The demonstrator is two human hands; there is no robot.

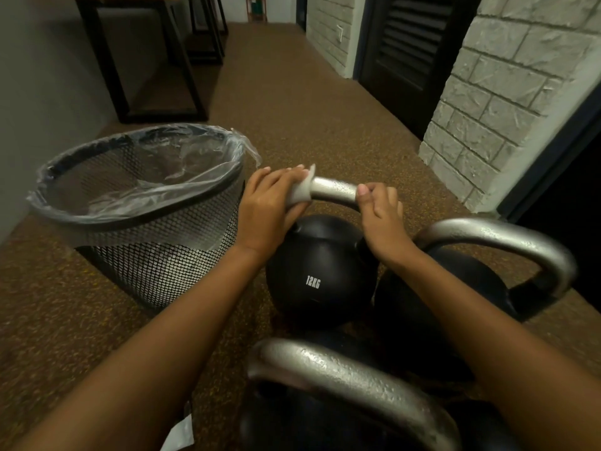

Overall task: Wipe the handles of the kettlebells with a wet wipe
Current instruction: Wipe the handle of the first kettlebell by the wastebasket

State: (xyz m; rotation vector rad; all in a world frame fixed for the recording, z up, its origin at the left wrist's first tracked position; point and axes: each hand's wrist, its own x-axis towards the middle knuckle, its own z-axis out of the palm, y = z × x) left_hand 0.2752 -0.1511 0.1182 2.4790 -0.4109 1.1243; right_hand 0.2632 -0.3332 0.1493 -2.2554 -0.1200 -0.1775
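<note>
The brown speckled floor (292,125) carried a black mesh wastebasket (156,255) lined with a clear bag, just left of three black kettlebells. The middle kettlebell (312,262) read "12KG" in white. A second kettlebell (507,242) stood just beside it on the right, and a third kettlebell (341,369) lay nearest the camera. The left hand (270,209) clasped a white wet wipe (300,193) round the left end of the steel handle (335,190) of the 12KG bell. The right hand (380,216) gripped its right end.
</note>
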